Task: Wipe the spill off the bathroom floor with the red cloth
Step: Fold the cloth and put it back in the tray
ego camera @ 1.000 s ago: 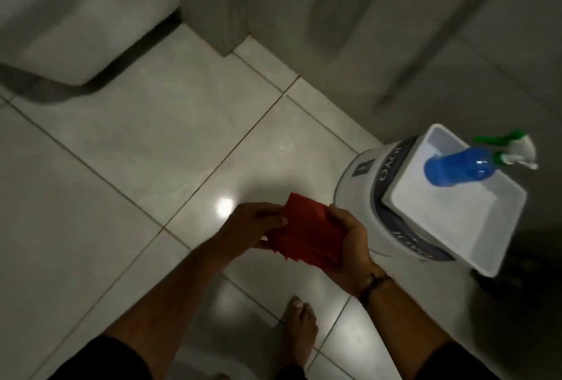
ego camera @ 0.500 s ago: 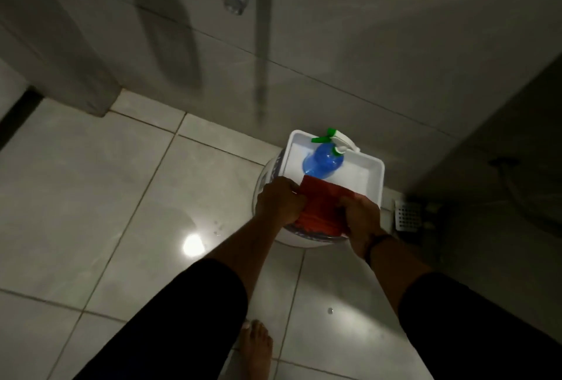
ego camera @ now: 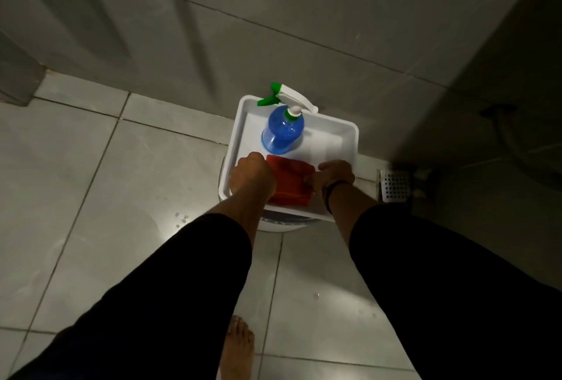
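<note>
The folded red cloth (ego camera: 291, 182) lies in the near half of a white tray (ego camera: 340, 133) that sits on top of a white bucket (ego camera: 279, 226). My left hand (ego camera: 252, 177) grips the cloth's left edge and my right hand (ego camera: 333, 175) grips its right edge. Both hands rest low inside the tray. A few water drops (ego camera: 181, 219) glisten on the grey floor tile left of the bucket, and a single drop (ego camera: 316, 295) lies on the tile nearer to me.
A blue spray bottle (ego camera: 282, 130) with a white and green trigger stands in the tray's far half. A metal floor drain (ego camera: 395, 185) is right of the bucket by the wall. My bare foot (ego camera: 238, 349) stands on the tiles below.
My view turned from the open floor to the bucket by the wall. Both hands carried the cloth over and lowered it into the tray, in front of the spray bottle.
</note>
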The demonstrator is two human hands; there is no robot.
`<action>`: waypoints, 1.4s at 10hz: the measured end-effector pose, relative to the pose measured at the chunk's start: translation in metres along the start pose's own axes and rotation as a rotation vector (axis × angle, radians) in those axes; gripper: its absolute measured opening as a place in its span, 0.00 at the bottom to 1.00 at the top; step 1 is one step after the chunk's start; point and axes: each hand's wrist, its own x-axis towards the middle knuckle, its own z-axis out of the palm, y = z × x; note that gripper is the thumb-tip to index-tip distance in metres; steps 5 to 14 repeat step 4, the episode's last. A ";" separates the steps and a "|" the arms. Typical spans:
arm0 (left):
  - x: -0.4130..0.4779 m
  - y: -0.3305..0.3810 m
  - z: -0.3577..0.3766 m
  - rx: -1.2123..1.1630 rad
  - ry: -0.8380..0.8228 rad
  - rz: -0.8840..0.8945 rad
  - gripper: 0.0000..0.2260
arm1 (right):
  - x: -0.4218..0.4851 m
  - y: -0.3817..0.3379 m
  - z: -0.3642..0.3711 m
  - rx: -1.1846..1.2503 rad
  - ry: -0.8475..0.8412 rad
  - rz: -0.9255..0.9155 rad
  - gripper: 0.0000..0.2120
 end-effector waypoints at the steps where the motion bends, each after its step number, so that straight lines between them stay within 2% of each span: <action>1: 0.004 -0.002 0.006 -0.015 0.031 -0.011 0.20 | 0.000 0.007 0.004 -0.088 0.042 -0.045 0.25; 3: -0.016 0.005 -0.014 -0.012 0.045 0.067 0.22 | -0.010 0.004 0.012 -0.332 0.132 -0.190 0.22; 4: -0.045 -0.002 -0.030 0.003 0.123 0.128 0.23 | -0.028 0.004 0.006 -0.336 0.152 -0.236 0.21; 14: -0.045 -0.002 -0.030 0.003 0.123 0.128 0.23 | -0.028 0.004 0.006 -0.336 0.152 -0.236 0.21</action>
